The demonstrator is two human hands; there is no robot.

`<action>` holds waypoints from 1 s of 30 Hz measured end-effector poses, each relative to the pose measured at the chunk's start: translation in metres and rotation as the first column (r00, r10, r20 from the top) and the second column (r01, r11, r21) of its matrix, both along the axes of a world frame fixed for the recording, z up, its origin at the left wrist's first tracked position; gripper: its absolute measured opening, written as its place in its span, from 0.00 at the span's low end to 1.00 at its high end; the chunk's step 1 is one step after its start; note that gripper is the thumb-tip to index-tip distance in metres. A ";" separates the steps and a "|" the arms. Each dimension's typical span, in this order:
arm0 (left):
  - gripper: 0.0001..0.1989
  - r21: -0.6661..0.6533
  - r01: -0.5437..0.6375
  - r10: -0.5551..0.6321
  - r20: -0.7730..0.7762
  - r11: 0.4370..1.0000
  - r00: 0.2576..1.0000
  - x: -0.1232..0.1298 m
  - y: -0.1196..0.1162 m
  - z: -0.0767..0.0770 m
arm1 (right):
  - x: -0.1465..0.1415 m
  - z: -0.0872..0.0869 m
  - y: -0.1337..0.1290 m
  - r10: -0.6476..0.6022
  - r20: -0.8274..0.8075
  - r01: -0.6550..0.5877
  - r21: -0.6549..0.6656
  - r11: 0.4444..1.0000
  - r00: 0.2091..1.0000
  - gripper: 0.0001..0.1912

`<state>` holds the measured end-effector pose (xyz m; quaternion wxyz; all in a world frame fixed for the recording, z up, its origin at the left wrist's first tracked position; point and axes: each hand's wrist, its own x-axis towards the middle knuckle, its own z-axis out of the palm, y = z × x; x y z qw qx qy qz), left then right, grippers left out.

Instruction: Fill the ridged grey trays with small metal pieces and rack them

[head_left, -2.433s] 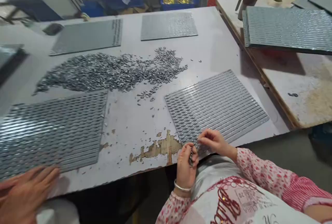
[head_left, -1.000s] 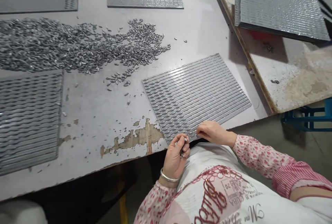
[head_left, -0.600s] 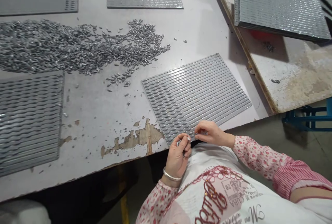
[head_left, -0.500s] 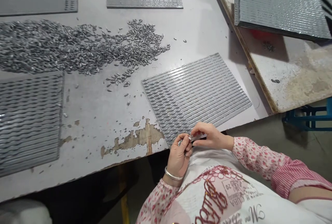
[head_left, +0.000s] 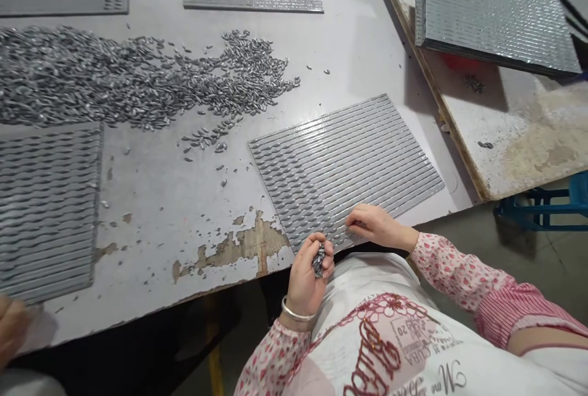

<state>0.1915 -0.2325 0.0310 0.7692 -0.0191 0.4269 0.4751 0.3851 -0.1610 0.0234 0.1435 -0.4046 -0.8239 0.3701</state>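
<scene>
My left hand (head_left: 307, 273) is cupped closed around a handful of small grey spindle-shaped pieces (head_left: 318, 260), just off the table's front edge. Fingertips pinched together, my right hand (head_left: 377, 226) rests over the lower edge of a grey ribbed panel (head_left: 362, 151). What those fingers hold, if anything, is hidden. The panel lies at an angle on the table. Its left part carries rows of spindle-shaped pieces set along the grooves; its right part shows only straight ridges.
A long heap of loose grey pieces (head_left: 151, 84) spreads across the table (head_left: 151, 212). Other ribbed panels (head_left: 46, 200) lie left and at the back. A panel stack (head_left: 496, 16) is on the side table. At lower left is another person's hand (head_left: 11, 325). A blue stool (head_left: 546, 209) stands right.
My right hand has moved away from my left, rightward onto the panel. My left hand has turned, showing the pieces in it. Another person's hand has come in at lower left.
</scene>
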 end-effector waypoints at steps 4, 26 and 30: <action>0.07 -0.002 0.022 -0.022 0.019 1.000 1.000 0.001 -0.002 -0.003 | -0.004 -0.001 -0.002 0.011 0.026 -0.011 -0.019 1.000 1.000 0.03; 0.10 -0.024 0.031 -0.031 -0.002 0.999 1.000 0.006 -0.004 -0.002 | -0.013 -0.009 -0.002 0.082 0.227 -0.113 0.126 0.986 0.970 0.04; 0.09 -0.002 0.003 -0.003 0.015 1.000 1.000 0.008 -0.003 -0.001 | -0.015 -0.001 -0.002 0.024 0.058 -0.022 -0.034 0.999 0.998 0.04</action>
